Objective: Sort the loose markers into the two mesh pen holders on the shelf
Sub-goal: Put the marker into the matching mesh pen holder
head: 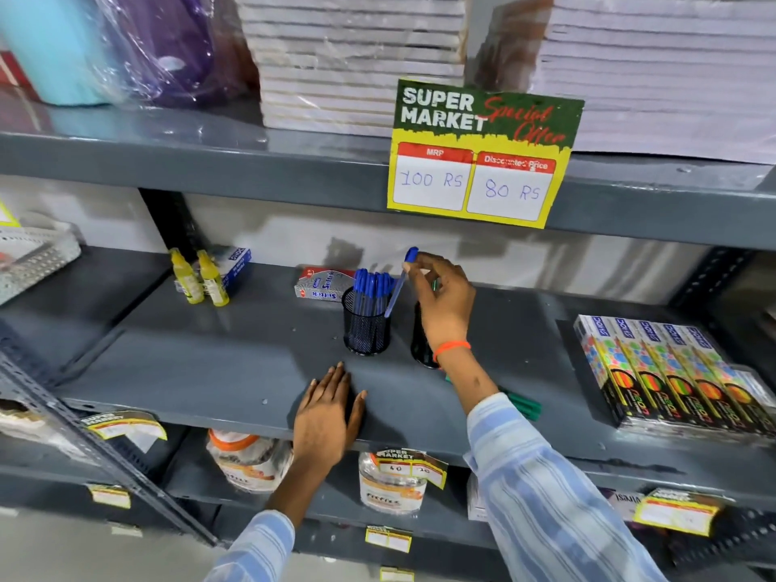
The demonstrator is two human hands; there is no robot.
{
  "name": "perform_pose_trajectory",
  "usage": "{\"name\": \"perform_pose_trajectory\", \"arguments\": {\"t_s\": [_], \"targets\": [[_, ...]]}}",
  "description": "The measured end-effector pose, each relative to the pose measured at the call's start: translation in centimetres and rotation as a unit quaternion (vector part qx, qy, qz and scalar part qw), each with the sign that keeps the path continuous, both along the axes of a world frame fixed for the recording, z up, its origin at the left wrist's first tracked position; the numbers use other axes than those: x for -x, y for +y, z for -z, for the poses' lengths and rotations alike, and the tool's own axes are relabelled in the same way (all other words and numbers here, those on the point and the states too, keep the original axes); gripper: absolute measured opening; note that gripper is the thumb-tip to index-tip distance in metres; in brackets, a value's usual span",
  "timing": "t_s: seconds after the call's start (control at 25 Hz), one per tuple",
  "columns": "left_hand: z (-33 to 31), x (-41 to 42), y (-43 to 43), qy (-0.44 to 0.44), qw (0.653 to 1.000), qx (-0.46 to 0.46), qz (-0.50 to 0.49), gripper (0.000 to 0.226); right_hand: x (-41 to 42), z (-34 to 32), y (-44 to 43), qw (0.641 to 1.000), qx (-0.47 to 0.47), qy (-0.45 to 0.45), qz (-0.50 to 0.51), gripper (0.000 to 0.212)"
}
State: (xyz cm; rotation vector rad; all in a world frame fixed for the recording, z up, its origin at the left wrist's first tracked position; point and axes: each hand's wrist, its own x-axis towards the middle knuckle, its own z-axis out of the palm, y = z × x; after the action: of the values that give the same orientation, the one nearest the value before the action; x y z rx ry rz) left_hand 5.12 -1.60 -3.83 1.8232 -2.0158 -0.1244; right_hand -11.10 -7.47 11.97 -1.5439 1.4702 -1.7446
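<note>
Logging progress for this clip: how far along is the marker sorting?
Done: several blue markers stand in the left holder. In hand: the right hand lowers another blue marker toward it. Left: green markers lying on the shelf; the second holder is mostly hidden.

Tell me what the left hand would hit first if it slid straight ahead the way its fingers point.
Probably the left mesh holder with the blue pens; the left hand lies flat on the shelf, pointing roughly toward its base. Depth is uncertain.
</note>
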Motion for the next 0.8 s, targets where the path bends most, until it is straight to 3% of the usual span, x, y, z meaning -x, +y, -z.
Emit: {"name": "perform_pose_trajectory", "arguments": {"t_s": [0.12,0.44,0.8], "targets": [[-0.2,0.2,0.1,0.005,1.0,-0.001,-0.001,0.075,-1.3,0.5,-2.9,0.998,-0.042,-0.027,0.027,0.012],[0.2,0.1,-0.1,-0.002,1.0,0.005,0.001,0.068,-2.7,4.3,-5.1,0.976,-0.175,0.126,0.03,0.014],[0.7,0.2,-0.1,-0.025,1.0,0.008,0.009,0.07,1.9,5.8,0.0,0.982,-0.107,0.153,0.021,0.014]]}}
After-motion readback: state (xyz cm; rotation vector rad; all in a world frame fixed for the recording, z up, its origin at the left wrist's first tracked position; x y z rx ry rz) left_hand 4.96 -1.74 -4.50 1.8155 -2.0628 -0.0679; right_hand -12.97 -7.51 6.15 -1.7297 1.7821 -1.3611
